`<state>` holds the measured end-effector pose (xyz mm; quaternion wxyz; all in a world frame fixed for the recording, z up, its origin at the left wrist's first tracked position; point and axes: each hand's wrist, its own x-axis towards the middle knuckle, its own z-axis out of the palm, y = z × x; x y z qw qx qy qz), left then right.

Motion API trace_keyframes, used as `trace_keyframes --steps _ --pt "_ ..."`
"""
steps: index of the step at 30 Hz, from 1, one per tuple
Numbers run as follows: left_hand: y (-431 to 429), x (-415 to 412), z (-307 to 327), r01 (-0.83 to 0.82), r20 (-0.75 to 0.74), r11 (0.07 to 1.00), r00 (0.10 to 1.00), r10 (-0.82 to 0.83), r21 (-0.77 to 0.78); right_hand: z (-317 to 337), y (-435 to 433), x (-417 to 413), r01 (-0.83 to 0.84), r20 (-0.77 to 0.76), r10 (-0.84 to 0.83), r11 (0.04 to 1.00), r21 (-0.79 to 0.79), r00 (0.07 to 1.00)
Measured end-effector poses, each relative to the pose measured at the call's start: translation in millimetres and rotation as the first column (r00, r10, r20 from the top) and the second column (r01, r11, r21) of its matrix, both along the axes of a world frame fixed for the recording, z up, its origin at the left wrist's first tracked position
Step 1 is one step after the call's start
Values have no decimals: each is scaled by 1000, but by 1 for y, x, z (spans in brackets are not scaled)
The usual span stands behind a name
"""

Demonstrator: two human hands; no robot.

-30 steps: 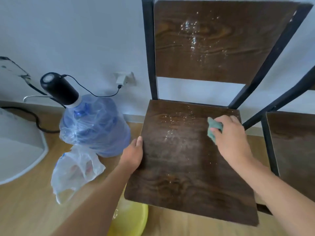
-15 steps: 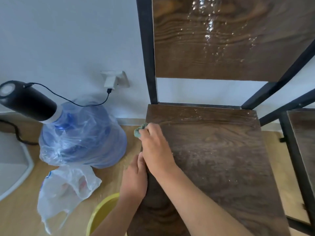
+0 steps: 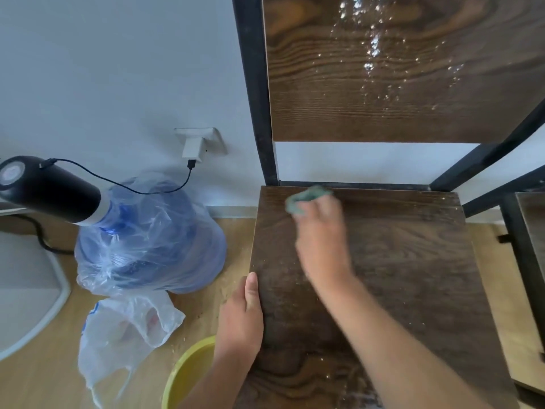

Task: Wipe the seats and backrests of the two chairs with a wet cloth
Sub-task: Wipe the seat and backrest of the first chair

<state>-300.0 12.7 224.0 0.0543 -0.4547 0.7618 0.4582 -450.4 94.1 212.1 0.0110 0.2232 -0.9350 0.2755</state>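
A dark wooden chair with a black metal frame fills the middle. Its seat (image 3: 413, 276) looks damp and its backrest (image 3: 398, 69) carries shiny water drops. My right hand (image 3: 321, 240), blurred by motion, presses a green cloth (image 3: 306, 197) onto the seat near the back left corner. My left hand (image 3: 240, 323) grips the seat's left edge, thumb on top. A second chair's seat (image 3: 533, 225) shows partly at the right edge.
A blue water jug (image 3: 153, 240) wrapped in plastic, with a black pump (image 3: 50, 188) and charging cable, stands left of the chair. A loose plastic bag (image 3: 124, 329) lies on the floor. A yellow basin (image 3: 185, 376) sits under the seat's front left. A white object (image 3: 26, 290) is far left.
My right hand swept the cloth from the seat's back right over to its left edge, then up toward the back left corner. My left hand stays on the left edge.
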Motion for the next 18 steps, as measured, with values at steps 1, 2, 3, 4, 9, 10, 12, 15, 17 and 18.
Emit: trace_keyframes --steps 1,2,3,4,9,10,12,15,17,18 --pt "0 0 0 7 -8 1000 1000 -7 -8 1 -19 17 -120 24 120 993 -2 992" --pt "1 0 0 19 -16 1000 1000 -19 -14 3 -34 32 -216 46 216 976 -16 975" --pt "1 0 0 29 -19 999 999 -30 -17 6 -40 40 -289 62 290 957 -28 955" --pt "2 1 0 32 -18 999 999 -32 -17 11 -39 40 -316 59 317 948 -28 946" --pt "5 0 3 -12 -29 1000 1000 12 -10 8 71 -33 -12 -102 34 978 210 994" --pt "5 0 4 -16 -29 1000 999 15 -2 9 101 -48 70 -121 -42 968 240 992" --pt "4 1 3 -12 -12 1000 1000 12 6 14 156 -71 214 -130 -182 926 311 975" --pt "3 2 5 -17 -31 1000 999 18 17 29 213 -91 455 -24 -469 842 289 883" --pt "3 2 6 -24 -23 999 999 25 22 38 227 -91 602 20 -625 760 243 781" --pt "3 2 7 -28 -13 999 1000 29 17 42 226 -87 629 14 -640 758 172 768"
